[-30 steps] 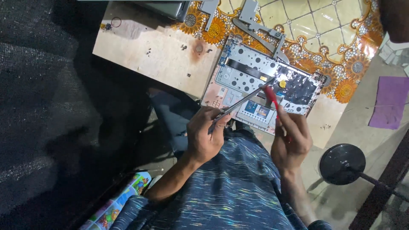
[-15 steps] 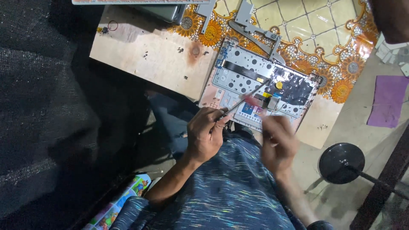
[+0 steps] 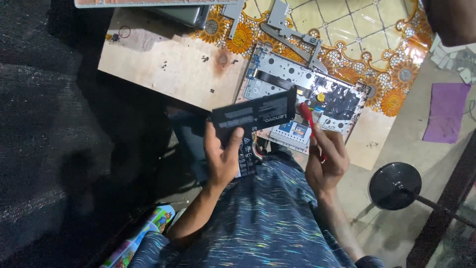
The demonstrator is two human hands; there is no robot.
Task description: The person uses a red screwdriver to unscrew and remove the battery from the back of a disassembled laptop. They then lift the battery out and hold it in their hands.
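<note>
From the head camera, one opened laptop chassis (image 3: 307,97) lies on a wooden board (image 3: 163,64) — the landmark here. The left hand (image 3: 223,156) grips one flat black battery pack (image 3: 253,116), lifted above the chassis's near edge. The right hand (image 3: 327,159) is clenched around one red-handled screwdriver (image 3: 308,119), its tip over the chassis. Two grey hinge brackets (image 3: 292,34) lie beyond the chassis — one black round stool (image 3: 395,179) stands right of it.

free: pale wooden counter (image 3: 163,64) left of my grips | blocked: opened silver laptop chassis (image 3: 317,94), grey metal hinge brackets (image 3: 292,34) ahead
</note>
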